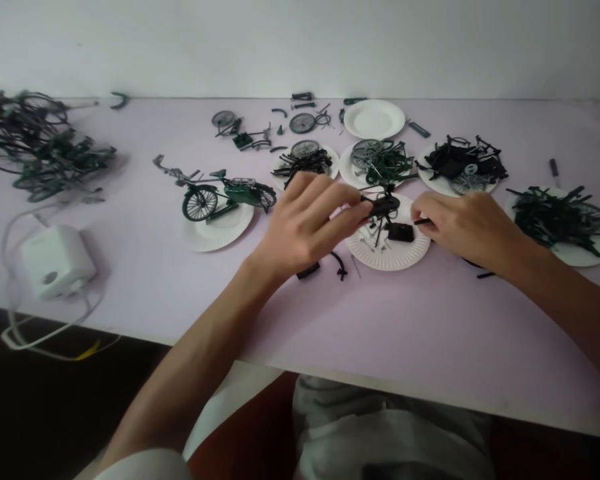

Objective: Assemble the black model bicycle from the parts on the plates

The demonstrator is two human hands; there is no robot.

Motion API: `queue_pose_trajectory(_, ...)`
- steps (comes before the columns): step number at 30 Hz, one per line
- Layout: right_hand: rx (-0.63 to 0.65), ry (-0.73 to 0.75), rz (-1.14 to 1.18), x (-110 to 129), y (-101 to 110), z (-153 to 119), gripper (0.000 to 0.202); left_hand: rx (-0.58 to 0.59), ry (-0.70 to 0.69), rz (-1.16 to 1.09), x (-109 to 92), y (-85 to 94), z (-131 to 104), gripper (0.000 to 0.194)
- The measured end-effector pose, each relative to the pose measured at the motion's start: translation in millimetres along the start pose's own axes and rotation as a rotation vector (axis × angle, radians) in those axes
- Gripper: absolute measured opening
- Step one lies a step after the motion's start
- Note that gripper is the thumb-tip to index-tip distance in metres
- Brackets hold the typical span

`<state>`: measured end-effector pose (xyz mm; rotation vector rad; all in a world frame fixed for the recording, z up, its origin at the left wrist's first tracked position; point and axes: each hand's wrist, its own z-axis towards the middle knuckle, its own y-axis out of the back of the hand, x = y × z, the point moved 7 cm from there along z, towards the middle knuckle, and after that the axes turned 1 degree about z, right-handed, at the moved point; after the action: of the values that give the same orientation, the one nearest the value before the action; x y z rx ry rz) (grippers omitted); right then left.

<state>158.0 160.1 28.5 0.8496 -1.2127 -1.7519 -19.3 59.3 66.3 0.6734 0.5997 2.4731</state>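
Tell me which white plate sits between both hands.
The front-centre plate, bearing a black rectangular part; the other plates lie behind or off to the sides.

Open table front [360,327], plates [375,120] beyond, apparently bicycles [65,167] left

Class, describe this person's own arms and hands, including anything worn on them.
The left grip and right grip are bare, ungloved human hands; no watch or bracelet shows. The left forearm and right forearm are uncovered too. A pale greyish-white fabric sleeve begins where the left forearm ends; any right sleeve lies out of view.
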Motion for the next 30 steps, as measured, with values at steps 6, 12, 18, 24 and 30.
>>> queue_pose_trajectory(6, -0.244, -0.127, 0.079, -16.2, 44.5, -55.1, 0.01, 0.008, -0.197, -0.166, -57.8, 0.9, 22.4, 0.008)
queue_pose_trajectory(12, -0.226, -0.378, 0.313, -17.1, 56.7, -86.5, 0.008, 0.057, -0.272, -0.373, -91.6, -6.9, 26.2, 0.015)
queue_pose_trajectory(18, -0.155, -0.285, 0.508, 13.3, 55.4, -75.2, 0.01, 0.087, -0.244, -0.415, -91.8, -13.7, 20.7, 0.014)
queue_pose_trajectory(24, -0.05, -0.166, 0.65, 35.9, 39.1, -69.9, 0.009, 0.102, -0.261, -0.417, -90.9, -13.8, 18.9, 0.013)
queue_pose_trajectory(30, -0.04, -0.167, 0.64, 35.5, 44.3, -75.4, 0.014, 0.114, -0.23, -0.433, -83.3, -13.2, 19.3, 0.015)
